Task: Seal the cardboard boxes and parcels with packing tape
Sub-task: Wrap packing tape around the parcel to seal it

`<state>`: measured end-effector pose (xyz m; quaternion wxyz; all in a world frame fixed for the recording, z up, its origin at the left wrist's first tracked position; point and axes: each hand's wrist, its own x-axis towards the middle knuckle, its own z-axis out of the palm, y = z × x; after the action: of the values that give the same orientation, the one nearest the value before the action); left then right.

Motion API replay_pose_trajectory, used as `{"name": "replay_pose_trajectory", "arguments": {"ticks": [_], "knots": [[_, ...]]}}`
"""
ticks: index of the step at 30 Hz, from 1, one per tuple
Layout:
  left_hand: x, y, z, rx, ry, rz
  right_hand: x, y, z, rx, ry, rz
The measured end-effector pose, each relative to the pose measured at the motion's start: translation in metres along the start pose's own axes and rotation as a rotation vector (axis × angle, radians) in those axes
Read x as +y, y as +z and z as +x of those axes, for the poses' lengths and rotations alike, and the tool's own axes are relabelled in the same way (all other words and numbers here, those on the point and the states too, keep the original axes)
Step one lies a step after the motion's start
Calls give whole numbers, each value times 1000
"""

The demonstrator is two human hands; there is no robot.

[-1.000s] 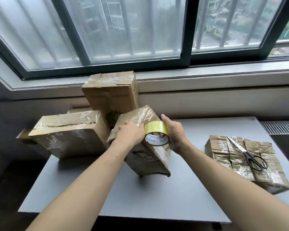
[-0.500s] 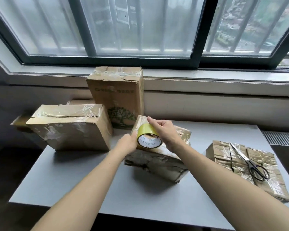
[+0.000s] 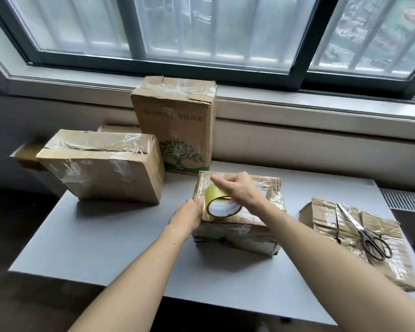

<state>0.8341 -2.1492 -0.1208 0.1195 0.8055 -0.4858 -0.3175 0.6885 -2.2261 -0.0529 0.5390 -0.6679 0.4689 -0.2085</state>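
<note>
Right hand [image 3: 240, 191] grip is clamped on the tape roll [image 3: 222, 207] from above: fingers draped over the yellow band, index finger stretched out past it to the left. The roll stands on edge with its white core facing the camera. It sits on top of the middle parcel [image 3: 237, 233], right under that grip.

Left hand [image 3: 188, 215] is against the parcel's left end, just beside the roll, with the thumb tip up against the band. The fingers are tucked out of sight (can't tell if that grip is clamping the parcel or only pressing on it).

The parcel lies flat on the grey bench [image 3: 106, 236], directly below both grips, and is already wrapped in crinkled clear tape.

Around the grips:
- Left of the left grip, apart from it: a wide box [image 3: 106, 168] with glossy tape across its top seam. A smaller box [image 3: 24, 156] pokes out behind its far-left end.
- Beyond the grips, near the wall: a tall box [image 3: 177, 123] standing upright, green tree print on its face, top flaps taped.
- Right of the right grip, well apart: a flat taped bundle [image 3: 319, 216] with scissors [image 3: 362, 232] lying on it (black handles toward the camera, blades closed).

Past the tall box are the window sill [image 3: 297, 104] and a dark-framed window [image 3: 201, 32].
</note>
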Motion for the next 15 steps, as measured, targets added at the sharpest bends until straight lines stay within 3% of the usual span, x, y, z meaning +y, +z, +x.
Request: {"name": "replay_pose_trajectory", "arguments": {"ticks": [5, 10, 13, 15], "knots": [[-4, 3, -5, -14, 26, 140, 0, -35, -10, 59, -74, -561], [12, -3, -7, 56, -55, 160, 2, -41, -20, 105, -97, -654], [33, -3, 8, 284, 171, 182, 5, -44, -22, 128, -114, -635], [49, 2, 18, 279, 339, 111, 11, -47, -21, 139, -122, -611]]}}
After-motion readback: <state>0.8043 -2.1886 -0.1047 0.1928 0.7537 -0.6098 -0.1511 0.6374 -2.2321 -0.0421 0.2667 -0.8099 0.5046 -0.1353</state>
